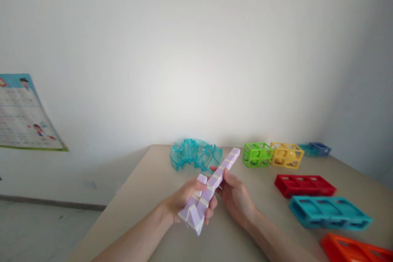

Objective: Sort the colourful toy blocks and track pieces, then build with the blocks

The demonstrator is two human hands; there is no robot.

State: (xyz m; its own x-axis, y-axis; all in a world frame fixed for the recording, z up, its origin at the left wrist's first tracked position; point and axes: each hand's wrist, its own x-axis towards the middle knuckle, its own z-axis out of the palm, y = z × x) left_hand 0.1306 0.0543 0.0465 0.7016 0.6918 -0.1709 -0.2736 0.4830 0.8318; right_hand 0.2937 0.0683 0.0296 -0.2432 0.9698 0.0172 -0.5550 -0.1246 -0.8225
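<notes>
My 2 bare hands hold a lilac-and-white jointed toy stick (213, 182) raised above a beige table (147, 184). Picture a clock centred on the toy: its long, straight end points to 1 o'clock, and a folded, wedge-shaped end sits at 7 o'clock.

My left hand (188, 197), at 8 o'clock, is wrapped round the thicker, folded part, thumb on top, fingers curled beneath. My right hand (237, 197), at 4 o'clock, grasps the long arm partway up, its thumb pressed along the near side and a fingertip showing on the far side.

The toy looks light and made of smooth, hard plastic, perhaps a little slippery. Each wedge seems rigid, while the joints between probably turn, so a firm hold on either side of 1 joint should suit it better than a grip at the far tip.

At 11 o'clock lies a clear turquoise plastic piece (192, 154). At 2 o'clock stand a green frame (257, 154) and a yellow frame (287, 155). At 3 o'clock rests a red block (303, 186), with an orange block (353, 249) at 4.
</notes>
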